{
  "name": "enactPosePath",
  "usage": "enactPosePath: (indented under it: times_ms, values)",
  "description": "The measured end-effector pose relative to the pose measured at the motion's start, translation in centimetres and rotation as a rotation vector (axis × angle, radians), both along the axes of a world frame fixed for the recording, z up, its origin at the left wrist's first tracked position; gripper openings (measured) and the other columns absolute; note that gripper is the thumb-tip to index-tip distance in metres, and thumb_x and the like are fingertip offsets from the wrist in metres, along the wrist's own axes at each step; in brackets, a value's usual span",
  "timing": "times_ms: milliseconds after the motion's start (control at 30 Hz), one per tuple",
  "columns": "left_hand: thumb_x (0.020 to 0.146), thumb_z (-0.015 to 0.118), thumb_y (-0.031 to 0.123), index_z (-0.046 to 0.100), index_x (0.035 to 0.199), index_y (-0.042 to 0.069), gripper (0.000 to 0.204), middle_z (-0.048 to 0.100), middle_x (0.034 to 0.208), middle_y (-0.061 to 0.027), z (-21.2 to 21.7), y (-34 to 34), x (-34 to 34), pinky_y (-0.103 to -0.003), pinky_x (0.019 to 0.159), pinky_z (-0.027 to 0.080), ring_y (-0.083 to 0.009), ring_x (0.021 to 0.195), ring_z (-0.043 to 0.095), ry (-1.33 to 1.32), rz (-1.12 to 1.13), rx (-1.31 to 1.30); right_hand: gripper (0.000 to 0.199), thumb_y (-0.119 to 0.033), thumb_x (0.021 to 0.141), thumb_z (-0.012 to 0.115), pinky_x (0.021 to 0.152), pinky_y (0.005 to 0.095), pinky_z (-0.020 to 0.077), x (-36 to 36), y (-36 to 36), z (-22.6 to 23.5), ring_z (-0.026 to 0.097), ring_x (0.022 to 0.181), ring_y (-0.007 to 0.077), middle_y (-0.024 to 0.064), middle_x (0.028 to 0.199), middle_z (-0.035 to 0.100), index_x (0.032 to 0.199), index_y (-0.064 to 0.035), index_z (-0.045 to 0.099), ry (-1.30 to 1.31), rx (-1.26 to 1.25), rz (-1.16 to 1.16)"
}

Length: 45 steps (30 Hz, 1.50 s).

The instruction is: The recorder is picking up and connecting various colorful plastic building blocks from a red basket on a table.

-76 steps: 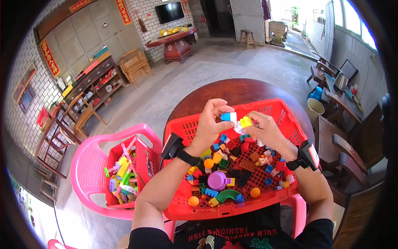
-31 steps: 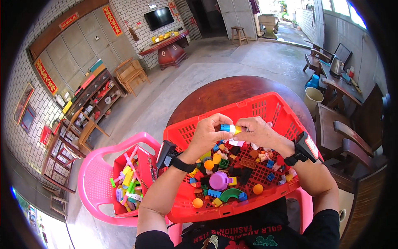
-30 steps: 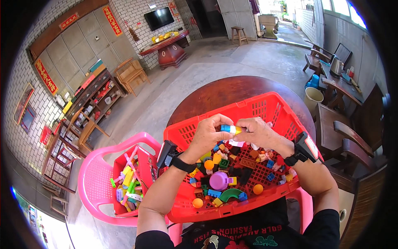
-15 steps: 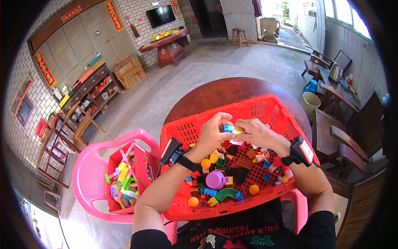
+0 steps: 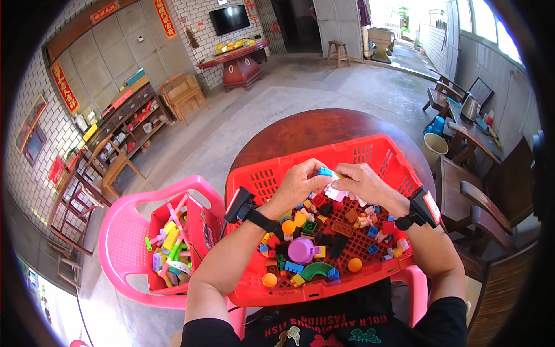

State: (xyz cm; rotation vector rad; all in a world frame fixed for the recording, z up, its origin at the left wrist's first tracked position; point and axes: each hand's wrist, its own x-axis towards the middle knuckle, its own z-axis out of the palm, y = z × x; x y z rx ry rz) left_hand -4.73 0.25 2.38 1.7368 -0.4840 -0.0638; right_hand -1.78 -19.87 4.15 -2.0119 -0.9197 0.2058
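Left hand (image 5: 302, 184) and right hand (image 5: 363, 184) jointly grasp a small brick cluster (image 5: 329, 180), apparently blue and white, above the red basket (image 5: 324, 157) of mixed bricks. Red box (image 5: 199, 228) left holds sticks.

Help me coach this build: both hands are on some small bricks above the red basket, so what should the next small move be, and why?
Probably press the pieces together. The left hand and right hand meet over the red basket, pinching a blue brick and a white piece that already touch; how they fit is hidden by the fingers. A squeeze there would let any drop fall among the loose bricks.
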Motion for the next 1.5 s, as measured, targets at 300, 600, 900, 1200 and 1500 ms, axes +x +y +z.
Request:
enactPosePath:
  times_ms: [300,600,900,1200,1500]
  values:
    - [0.09,0.054,0.031,0.053,0.102,0.002,0.032,0.059,0.09,-0.0039,-0.2,0.1,-0.1,-0.024,0.071,0.048,-0.0092,0.078,0.058,0.078,-0.023,-0.072,0.02,-0.016,0.083,0.058,0.043,0.0291,0.0439,-0.6,0.0,0.9,0.057,0.048,0.0148,0.0105,0.062,0.057,0.087,0.0022,0.054,0.043,0.003,0.003]
    - [0.087,0.057,0.028,0.053,0.105,0.002,0.032,0.06,0.094,-0.005,1.4,0.6,-0.4,-0.027,0.078,0.047,-0.0121,0.085,0.058,0.07,0.079,-0.265,0.019,-0.018,0.085,0.057,0.042,0.0264,0.0438,0.2,-0.6,1.0,0.058,0.049,0.0123,0.0076,0.061,0.056,0.083,0.0008,0.053,0.077,0.175,-0.009]
    - [0.081,0.066,0.02,0.058,0.105,0.001,0.032,0.062,0.095,-0.0032,0.6,0.1,-0.3,-0.023,0.072,0.047,-0.0084,0.082,0.056,0.028,0.063,-0.049,0.019,-0.018,0.086,0.056,0.043,0.026,0.0447,0.3,-0.2,0.2,0.059,0.052,0.0116,0.0066,0.064,0.057,0.083,-0.0002,0.052,0.119,0.26,-0.051]
    - [0.081,0.067,0.019,0.045,0.119,0.001,0.047,0.057,0.102,-0.0062,-0.9,-1.3,-0.3,-0.026,0.075,0.049,-0.0125,0.093,0.056,-0.109,0.182,0.028,0.018,-0.018,0.088,0.055,0.048,0.0259,0.046,-0.6,0.8,-1.0,0.059,0.056,0.0122,0.0075,0.075,0.057,0.095,-0.0021,0.048,0.158,0.333,-0.085]
    - [0.057,0.082,0.015,0.033,0.123,0.005,0.082,0.05,0.111,-0.0151,-0.3,-3.8,-2.3,-0.036,0.079,0.048,-0.0271,0.096,0.056,-0.43,0.406,0.393,0.02,-0.02,0.088,0.053,0.068,0.0284,0.0424,-0.7,1.1,-2.3,0.051,0.077,0.0122,0.0065,0.083,0.055,0.093,-0.0016,0.049,0.188,0.433,-0.09]
